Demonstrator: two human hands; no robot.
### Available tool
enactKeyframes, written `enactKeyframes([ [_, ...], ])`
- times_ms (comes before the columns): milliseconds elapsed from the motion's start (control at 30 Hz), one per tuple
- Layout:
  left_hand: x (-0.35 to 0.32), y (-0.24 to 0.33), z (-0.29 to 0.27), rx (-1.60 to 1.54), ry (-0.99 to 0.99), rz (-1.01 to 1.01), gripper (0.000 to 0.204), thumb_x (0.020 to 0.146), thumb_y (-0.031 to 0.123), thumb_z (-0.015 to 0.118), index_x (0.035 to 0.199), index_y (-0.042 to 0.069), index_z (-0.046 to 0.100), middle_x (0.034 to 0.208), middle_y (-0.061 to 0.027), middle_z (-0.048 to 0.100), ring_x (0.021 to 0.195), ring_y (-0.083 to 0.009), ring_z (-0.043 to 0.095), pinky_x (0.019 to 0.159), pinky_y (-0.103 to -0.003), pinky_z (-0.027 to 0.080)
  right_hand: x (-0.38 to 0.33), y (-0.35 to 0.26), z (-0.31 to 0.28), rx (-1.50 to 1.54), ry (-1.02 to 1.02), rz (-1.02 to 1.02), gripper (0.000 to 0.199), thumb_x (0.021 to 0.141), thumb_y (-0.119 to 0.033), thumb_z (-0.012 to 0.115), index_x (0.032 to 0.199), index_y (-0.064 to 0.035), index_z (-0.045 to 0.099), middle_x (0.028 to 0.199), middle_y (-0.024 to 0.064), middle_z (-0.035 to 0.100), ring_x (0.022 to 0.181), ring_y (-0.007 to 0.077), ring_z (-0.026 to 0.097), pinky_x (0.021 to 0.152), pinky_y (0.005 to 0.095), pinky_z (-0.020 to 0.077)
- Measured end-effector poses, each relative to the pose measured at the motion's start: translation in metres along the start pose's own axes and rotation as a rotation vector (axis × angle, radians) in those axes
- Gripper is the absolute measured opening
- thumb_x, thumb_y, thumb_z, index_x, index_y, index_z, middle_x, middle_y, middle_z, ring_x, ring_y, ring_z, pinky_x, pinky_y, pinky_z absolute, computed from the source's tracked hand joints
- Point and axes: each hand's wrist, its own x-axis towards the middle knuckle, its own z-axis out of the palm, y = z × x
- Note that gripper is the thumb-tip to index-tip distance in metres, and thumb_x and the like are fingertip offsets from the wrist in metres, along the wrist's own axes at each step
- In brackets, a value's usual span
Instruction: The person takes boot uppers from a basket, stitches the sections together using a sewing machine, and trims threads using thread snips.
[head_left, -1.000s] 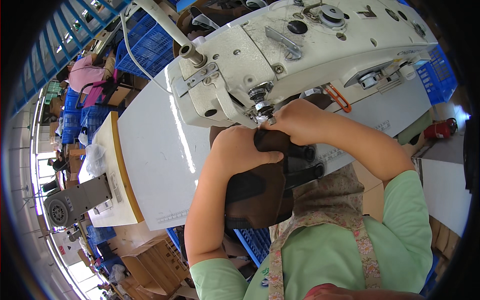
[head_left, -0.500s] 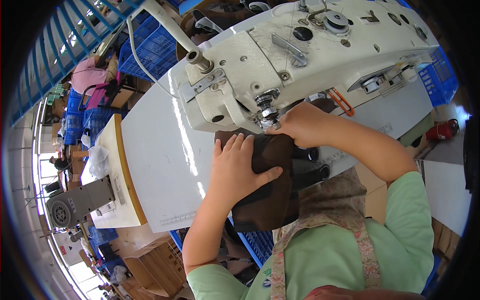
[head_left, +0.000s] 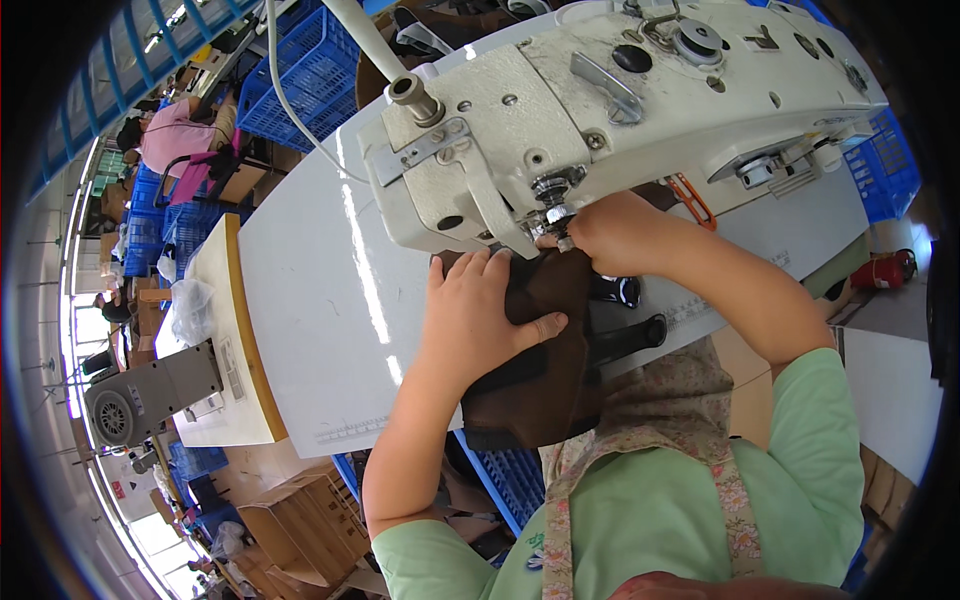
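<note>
A soft dark brown and black piece of material (head_left: 545, 375) lies under the head of a white sewing machine (head_left: 480, 130), its lower part hanging over the table's near edge. Spread flat on its left side, my left hand (head_left: 475, 310) presses it with the thumb stretched out to the right. My right hand (head_left: 610, 235) is closed at the piece's far edge, right by the needle area. The machine's tension knob (head_left: 557, 212) and front cover partly hide its fingertips. Two glossy black rounded ends (head_left: 640, 335) stick out to the right of the piece.
An orange-handled tool (head_left: 692, 200) lies on the white table (head_left: 310, 300) behind my right forearm. Blue crates (head_left: 310, 80) stand beyond it at far left, with another (head_left: 885, 165) at right. A second table with a grey motor unit (head_left: 155, 395) stands left. Someone in pink (head_left: 175, 140) sits farther off.
The brown piece has shifted slightly and turned under the machine head. My right fingers have gone a little deeper behind the tension knob. My left hand keeps its flat pose on the material.
</note>
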Motion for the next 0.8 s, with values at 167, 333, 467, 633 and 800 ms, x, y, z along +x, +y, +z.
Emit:
enactKeyframes([
  [167, 0.004, -0.009, 0.002, 0.004, 0.078, 0.077, 0.085, 0.064, 0.066, 0.074, 0.108, -0.007, 0.062, 0.101, -0.0188, 0.066, 0.103, -0.0353, 0.06, 0.104, -0.053, 0.032, 0.001, 0.007, 0.013, 0.068, 0.233, -0.088, 0.011, 0.061, -0.007, 0.062, 0.069, -0.0002, 0.067, 0.069, 0.0169, 0.065, 0.071, 0.0366, 0.066, 0.067, 0.0461, 0.0517],
  [333, 0.006, -0.008, 0.001, -0.014, 0.076, 0.081, 0.078, 0.064, 0.065, 0.075, 0.097, -0.005, 0.062, 0.094, -0.0181, 0.067, 0.099, -0.0346, 0.061, 0.1, -0.048, 0.035, 0.004, 0.014, 0.024, 0.008, 0.322, -0.088, 0.016, 0.063, -0.006, 0.062, 0.075, 0.0014, 0.07, 0.074, 0.0187, 0.066, 0.078, 0.0363, 0.066, 0.073, 0.0455, 0.052],
  [467, 0.005, -0.009, 0.001, 0.007, 0.086, 0.082, 0.076, 0.063, 0.064, 0.076, 0.095, -0.004, 0.062, 0.091, -0.0174, 0.066, 0.096, -0.0344, 0.062, 0.099, -0.047, 0.036, 0.004, 0.009, 0.017, 0.075, 0.25, -0.063, 0.017, 0.063, -0.006, 0.062, 0.076, 0.0021, 0.07, 0.078, 0.0191, 0.067, 0.081, 0.0361, 0.066, 0.075, 0.0455, 0.0519],
  [633, 0.006, -0.008, 0.002, 0.006, 0.108, 0.101, 0.071, 0.063, 0.062, 0.077, 0.089, -0.003, 0.062, 0.086, -0.0159, 0.066, 0.091, -0.0334, 0.062, 0.093, -0.045, 0.038, 0.003, 0.013, 0.02, 0.06, 0.286, -0.089, 0.016, 0.063, -0.006, 0.063, 0.074, 0.0019, 0.07, 0.077, 0.0182, 0.066, 0.079, 0.0366, 0.066, 0.075, 0.0461, 0.0518],
  [800, 0.006, -0.008, 0.001, 0.004, 0.116, 0.103, 0.07, 0.063, 0.061, 0.077, 0.089, -0.003, 0.062, 0.085, -0.0159, 0.065, 0.09, -0.0331, 0.062, 0.093, -0.045, 0.038, 0.004, 0.013, 0.021, 0.062, 0.317, -0.104, 0.016, 0.061, -0.006, 0.063, 0.073, 0.0019, 0.07, 0.074, 0.018, 0.066, 0.077, 0.0369, 0.066, 0.073, 0.0463, 0.0516],
])
